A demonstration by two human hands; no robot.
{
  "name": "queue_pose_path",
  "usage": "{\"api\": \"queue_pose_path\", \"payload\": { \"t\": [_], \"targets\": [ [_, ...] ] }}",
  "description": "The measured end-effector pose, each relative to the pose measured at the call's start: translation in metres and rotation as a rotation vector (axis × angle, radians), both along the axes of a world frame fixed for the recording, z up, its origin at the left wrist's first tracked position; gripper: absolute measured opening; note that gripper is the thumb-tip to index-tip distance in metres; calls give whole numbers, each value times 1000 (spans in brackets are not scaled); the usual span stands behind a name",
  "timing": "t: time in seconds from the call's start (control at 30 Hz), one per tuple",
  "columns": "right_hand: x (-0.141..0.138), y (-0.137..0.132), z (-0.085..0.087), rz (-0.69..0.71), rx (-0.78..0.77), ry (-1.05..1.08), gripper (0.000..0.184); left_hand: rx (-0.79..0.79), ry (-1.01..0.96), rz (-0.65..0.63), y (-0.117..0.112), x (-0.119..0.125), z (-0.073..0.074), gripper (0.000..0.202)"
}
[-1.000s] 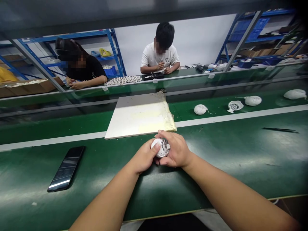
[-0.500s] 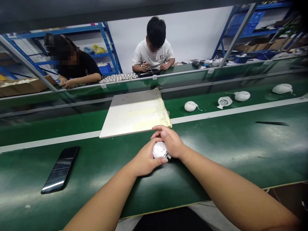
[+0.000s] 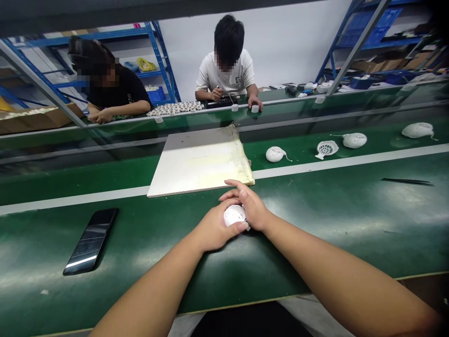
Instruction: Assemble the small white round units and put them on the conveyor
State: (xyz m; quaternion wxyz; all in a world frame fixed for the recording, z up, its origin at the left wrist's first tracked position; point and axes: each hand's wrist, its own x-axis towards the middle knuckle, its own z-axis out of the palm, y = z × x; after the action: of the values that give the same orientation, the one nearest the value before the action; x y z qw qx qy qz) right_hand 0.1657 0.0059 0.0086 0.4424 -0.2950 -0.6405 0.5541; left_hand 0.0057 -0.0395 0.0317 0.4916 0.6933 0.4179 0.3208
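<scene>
Right hand (image 3: 251,207) risen slightly, fingers arched over a white perforated ball (image 3: 234,215), left hand (image 3: 213,228) cupping it, grips pressed together

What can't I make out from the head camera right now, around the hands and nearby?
Most of the white ball: head view, covered by the left hand and right hand.
Dark strip: head view, too thin to identify.
Black item at the far bench: head view, too small.

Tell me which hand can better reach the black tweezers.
Probably the right hand: it rests over the white ball, nearer the black tweezers, while the left hand cups the ball from the other side.
</scene>
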Motion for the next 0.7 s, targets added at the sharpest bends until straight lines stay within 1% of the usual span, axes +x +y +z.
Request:
{"api": "queue_pose_path", "payload": {
  "t": [0.07, 0.13, 0.27, 0.33, 0.4, 0.5, 0.63, 0.7],
  "targets": [
    [0, 1, 1, 1, 23, 15, 63, 100, 37, 28, 0, -1, 1, 55],
    [1, 1, 1, 8, 28, 28, 64, 140, 60, 32, 1, -2, 2, 54],
    [3, 0, 2, 140, -10, -8, 63, 190, 68, -18, 0, 0, 2, 63],
    [5, -1, 4, 163, 3, -43, 62, 220, 86, -18, -2, 2, 2, 60],
    [5, -1, 5, 117, 19, -69, 61, 212, 110, -8, -4, 4, 3, 55],
    [6, -1, 7, 49, 13, -101, 60, 186, 118, 4, -7, 8, 5, 52],
    [5, -1, 8, 25, -2, -111, 58, 213, 124, 24, -10, 11, 6, 50],
    [4, 0, 8, 9, -15, -109, 58, 195, 113, 26, -10, 12, 5, 49]
  ]
}}
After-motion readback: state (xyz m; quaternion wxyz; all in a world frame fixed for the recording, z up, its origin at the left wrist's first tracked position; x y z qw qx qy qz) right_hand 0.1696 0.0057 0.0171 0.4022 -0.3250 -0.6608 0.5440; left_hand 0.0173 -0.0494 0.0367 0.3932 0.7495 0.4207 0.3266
